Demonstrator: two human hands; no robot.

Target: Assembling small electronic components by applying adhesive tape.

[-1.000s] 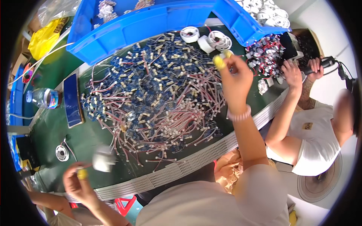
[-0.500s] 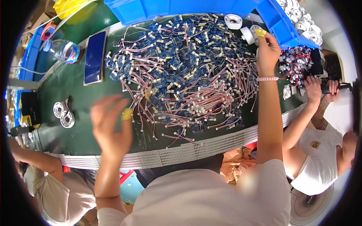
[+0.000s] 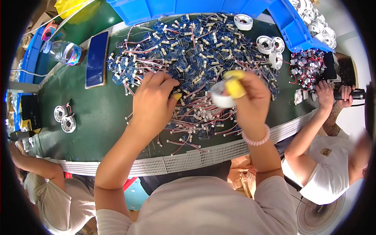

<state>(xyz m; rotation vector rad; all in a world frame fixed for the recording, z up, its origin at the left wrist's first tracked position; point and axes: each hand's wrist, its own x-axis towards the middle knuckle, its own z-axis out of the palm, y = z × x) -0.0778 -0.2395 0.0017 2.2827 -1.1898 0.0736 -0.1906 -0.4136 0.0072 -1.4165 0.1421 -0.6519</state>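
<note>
My right hand (image 3: 252, 100), yellow tape round its fingertips, grips a white round plastic housing (image 3: 222, 96) above the pile; both are smeared by motion. My left hand (image 3: 154, 102) reaches into the pile's left middle, fingers curled and pressed toward the taped thumb. What lies between those fingertips is hidden; a dark bit shows beside the thumb. Beneath both hands spreads a big heap of small blue circuit boards (image 3: 196, 64) with white connectors. Red and white lead wires (image 3: 209, 109) with white plugs trail toward the near side.
Several white housings (image 3: 275, 60) stand right of the heap, another (image 3: 243, 22) behind it. Two joined white rings (image 3: 68, 124) lie left, near a phone (image 3: 97, 58) and bottle (image 3: 64, 52). Blue bins (image 3: 184, 8) line the back. Co-workers sit both sides; one's hands (image 3: 325, 94) rest right.
My right hand came back from the far right to the heap's middle, carrying a white housing. My left hand moved right and forward from the bare table onto the circuit boards, its fingers closing.
</note>
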